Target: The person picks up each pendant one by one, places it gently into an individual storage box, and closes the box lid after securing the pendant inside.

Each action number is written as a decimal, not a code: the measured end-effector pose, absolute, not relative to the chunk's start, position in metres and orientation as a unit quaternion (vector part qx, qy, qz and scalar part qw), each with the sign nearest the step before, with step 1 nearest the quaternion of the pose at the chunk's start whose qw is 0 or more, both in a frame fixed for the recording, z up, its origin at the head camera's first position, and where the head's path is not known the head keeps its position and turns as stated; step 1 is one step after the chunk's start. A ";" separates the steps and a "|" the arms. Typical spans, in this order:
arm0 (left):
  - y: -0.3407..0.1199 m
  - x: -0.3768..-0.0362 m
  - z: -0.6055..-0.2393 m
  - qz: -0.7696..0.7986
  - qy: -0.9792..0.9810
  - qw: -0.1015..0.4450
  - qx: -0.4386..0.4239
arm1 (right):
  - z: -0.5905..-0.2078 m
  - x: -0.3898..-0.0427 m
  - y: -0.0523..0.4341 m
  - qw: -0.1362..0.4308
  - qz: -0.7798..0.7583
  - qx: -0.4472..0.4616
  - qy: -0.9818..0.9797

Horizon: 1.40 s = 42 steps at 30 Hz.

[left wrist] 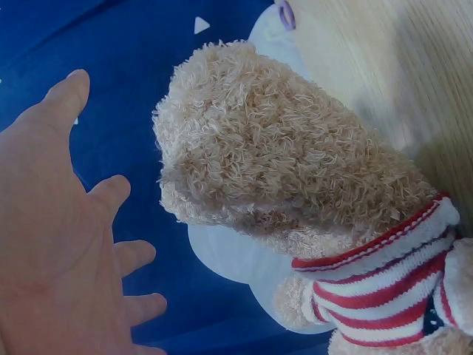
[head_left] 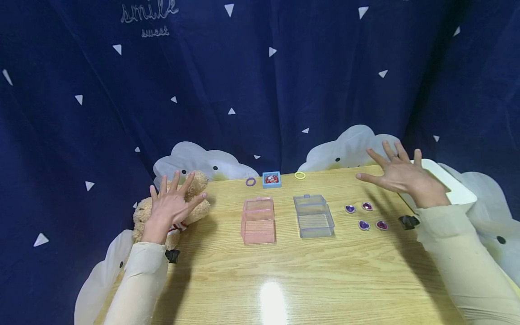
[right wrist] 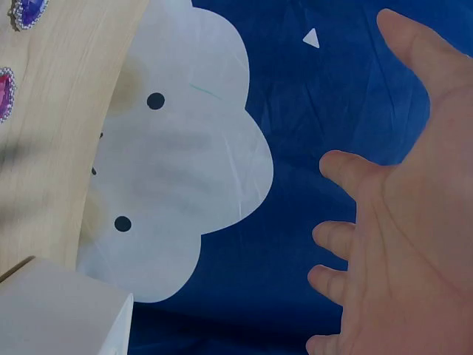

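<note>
My left hand (head_left: 170, 205) is held up with its fingers spread, holding nothing. Below and beside it is a curly beige teddy bear (left wrist: 273, 148) in a red and white striped shirt (left wrist: 377, 296). On the other side my right hand (head_left: 402, 176) is raised too, fingers apart and palm bare. Nearest to it are a white tray (head_left: 451, 183) and several heart-shaped gems, among them a purple gem (head_left: 364, 225) and a red gem (head_left: 382, 225). Between the hands lie a clear pink box (head_left: 258, 231) and a clear grey box (head_left: 317, 231), both with lids raised.
Along the table's back edge sit a purple ring (head_left: 250, 182), a small blue square frame (head_left: 271, 185) with a red inside, and a yellow ring (head_left: 300, 175). A dark blue curtain (head_left: 243, 81) with white triangles and clouds hangs behind the wooden table (head_left: 227, 280).
</note>
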<state>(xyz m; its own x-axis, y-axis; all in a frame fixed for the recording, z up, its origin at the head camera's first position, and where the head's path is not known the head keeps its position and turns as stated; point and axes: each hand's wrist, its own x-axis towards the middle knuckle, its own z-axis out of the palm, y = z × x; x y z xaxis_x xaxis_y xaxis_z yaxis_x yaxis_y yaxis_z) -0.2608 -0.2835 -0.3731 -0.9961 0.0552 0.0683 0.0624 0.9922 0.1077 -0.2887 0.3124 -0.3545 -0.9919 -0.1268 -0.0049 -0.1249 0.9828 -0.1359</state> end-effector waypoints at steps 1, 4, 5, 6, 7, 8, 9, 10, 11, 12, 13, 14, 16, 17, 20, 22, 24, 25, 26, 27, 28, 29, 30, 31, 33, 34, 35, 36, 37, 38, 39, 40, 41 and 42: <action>-0.284 -0.261 -0.373 -0.054 -0.998 0.033 -0.029 | -0.355 -0.289 0.312 0.008 -0.068 -0.063 0.996; -0.284 -0.260 -0.373 -0.055 -0.998 0.033 -0.029 | -0.355 -0.288 0.312 0.011 -0.066 -0.062 0.996; -0.284 -0.260 -0.373 -0.054 -0.998 0.032 -0.029 | -0.355 -0.288 0.312 0.012 -0.066 -0.062 0.996; -0.284 -0.260 -0.373 -0.054 -0.998 0.031 -0.029 | -0.355 -0.288 0.312 0.013 -0.065 -0.063 0.996; -0.284 -0.260 -0.372 -0.054 -0.998 0.031 -0.028 | -0.355 -0.288 0.312 0.013 -0.064 -0.063 0.996; -0.285 -0.260 -0.372 -0.055 -0.998 0.030 -0.028 | -0.355 -0.288 0.312 0.012 -0.063 -0.064 0.996; -0.285 -0.260 -0.371 -0.056 -0.998 0.031 -0.027 | -0.354 -0.287 0.313 0.011 -0.063 -0.065 0.996; -0.285 -0.260 -0.371 -0.056 -0.998 0.032 -0.027 | -0.354 -0.287 0.313 0.010 -0.063 -0.066 0.996; -0.285 -0.261 -0.370 -0.056 -0.998 0.033 -0.027 | -0.353 -0.287 0.313 0.008 -0.063 -0.066 0.996; -0.285 -0.262 -0.369 -0.056 -0.997 0.034 -0.027 | -0.352 -0.286 0.313 0.006 -0.064 -0.066 0.996; -0.285 -0.262 -0.369 -0.055 -0.997 0.036 -0.027 | -0.352 -0.286 0.314 0.005 -0.064 -0.066 0.996; -0.285 -0.263 -0.368 -0.054 -0.997 0.037 -0.027 | -0.351 -0.286 0.314 0.005 -0.064 -0.066 0.996; -0.285 -0.263 -0.367 -0.052 -0.998 0.037 -0.027 | -0.351 -0.285 0.314 0.005 -0.066 -0.066 0.996; -0.285 -0.264 -0.367 -0.051 -0.998 0.037 -0.027 | -0.350 -0.285 0.314 0.006 -0.066 -0.066 0.996; -0.285 -0.263 -0.366 -0.048 -0.998 0.038 -0.025 | -0.350 -0.284 0.314 0.006 -0.069 -0.069 0.995; -0.284 -0.262 -0.366 -0.051 -0.998 0.037 -0.026 | -0.351 -0.284 0.314 0.004 -0.072 -0.071 0.995; -0.283 -0.262 -0.366 -0.053 -0.998 0.038 -0.027 | -0.351 -0.284 0.314 0.001 -0.075 -0.074 0.994; -0.282 -0.261 -0.366 -0.056 -0.997 0.038 -0.028 | -0.351 -0.285 0.314 0.000 -0.076 -0.076 0.994; -0.282 -0.261 -0.366 -0.057 -0.997 0.037 -0.029 | -0.352 -0.285 0.314 -0.001 -0.078 -0.078 0.994; -0.281 -0.261 -0.366 -0.060 -0.997 0.038 -0.030 | -0.352 -0.285 0.314 -0.001 -0.079 -0.081 0.994; -0.281 -0.260 -0.366 -0.062 -0.997 0.040 -0.030 | -0.352 -0.285 0.314 -0.001 -0.080 -0.084 0.993; -0.280 -0.260 -0.366 -0.063 -0.997 0.042 -0.031 | -0.352 -0.285 0.314 0.001 -0.081 -0.086 0.993; -0.280 -0.260 -0.367 -0.067 -0.996 0.044 -0.032 | -0.352 -0.285 0.314 0.003 -0.083 -0.089 0.993; -0.279 -0.260 -0.367 -0.071 -0.996 0.047 -0.034 | -0.352 -0.285 0.314 0.005 -0.084 -0.091 0.992; -0.278 -0.260 -0.367 -0.083 -0.994 0.056 -0.040 | -0.351 -0.285 0.313 0.008 -0.084 -0.094 0.992; -0.277 -0.260 -0.367 -0.089 -0.993 0.061 -0.042 | -0.351 -0.285 0.313 0.008 -0.084 -0.096 0.992; -0.276 -0.260 -0.367 -0.095 -0.992 0.067 -0.046 | -0.351 -0.285 0.313 0.007 -0.083 -0.097 0.992; -0.275 -0.260 -0.367 -0.102 -0.991 0.073 -0.050 | -0.351 -0.285 0.313 0.005 -0.082 -0.098 0.992; -0.274 -0.259 -0.367 -0.110 -0.989 0.080 -0.055 | -0.351 -0.285 0.313 0.003 -0.082 -0.100 0.992; -0.273 -0.259 -0.367 -0.119 -0.987 0.088 -0.061 | -0.351 -0.286 0.313 0.001 -0.081 -0.101 0.992; -0.271 -0.259 -0.367 -0.129 -0.985 0.093 -0.065 | -0.351 -0.286 0.313 -0.002 -0.081 -0.103 0.991; -0.270 -0.258 -0.367 -0.139 -0.983 0.099 -0.069 | -0.351 -0.287 0.313 -0.004 -0.082 -0.103 0.991; -0.269 -0.258 -0.367 -0.148 -0.981 0.104 -0.073 | -0.352 -0.287 0.314 -0.005 -0.084 -0.105 0.991; -0.267 -0.257 -0.366 -0.159 -0.978 0.107 -0.078 | -0.352 -0.287 0.313 -0.007 -0.087 -0.106 0.991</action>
<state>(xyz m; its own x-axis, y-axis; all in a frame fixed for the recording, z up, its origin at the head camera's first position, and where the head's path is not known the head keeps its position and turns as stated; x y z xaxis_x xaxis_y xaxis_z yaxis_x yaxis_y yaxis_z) -0.2572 -0.2674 -0.3662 -0.9649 0.1180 0.2348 0.1862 0.9375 0.2940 -0.2875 0.3133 -0.3520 -0.9773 -0.2094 0.0315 -0.2117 0.9624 -0.1701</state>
